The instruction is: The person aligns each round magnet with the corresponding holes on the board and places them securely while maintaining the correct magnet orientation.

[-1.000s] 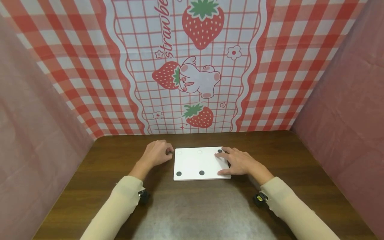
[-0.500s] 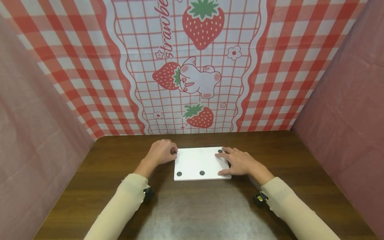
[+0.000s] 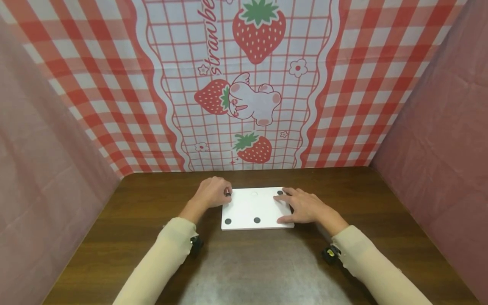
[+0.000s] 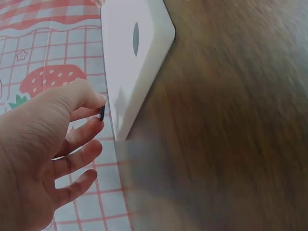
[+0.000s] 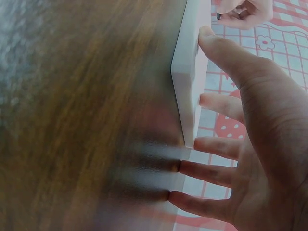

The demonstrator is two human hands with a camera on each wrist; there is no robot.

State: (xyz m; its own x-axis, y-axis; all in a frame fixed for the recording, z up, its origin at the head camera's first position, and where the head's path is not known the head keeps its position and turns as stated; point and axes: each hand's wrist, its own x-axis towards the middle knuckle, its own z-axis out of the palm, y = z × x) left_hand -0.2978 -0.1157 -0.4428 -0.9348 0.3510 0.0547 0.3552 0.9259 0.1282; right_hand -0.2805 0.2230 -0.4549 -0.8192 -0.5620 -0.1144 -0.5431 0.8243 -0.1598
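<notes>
A white rectangular board [image 3: 244, 209] lies flat on the table. Black discs sit at its front left [image 3: 228, 221], front middle and back right, and a white round recess [image 3: 254, 193] shows at the back middle. Between thumb and forefinger my left hand [image 3: 211, 192] pinches a small black disc [image 4: 102, 112], held on edge close over the board's back left corner. That corner's surface is hidden by the hand in the head view. My right hand [image 3: 303, 206] rests on the board's right end with fingers spread, its thumb covering the front right corner.
The brown wooden table [image 3: 244, 267] extends around the board. Behind it hangs a red-and-white strawberry cloth [image 3: 251, 97], and pink cloth walls [image 3: 431, 127] rise at both sides. Small black wrist cameras [image 3: 329, 254] sit at both sleeves.
My left hand has moved right, from beside the board to over its back left corner, carrying the black disc. My right hand has stayed in place on the board.
</notes>
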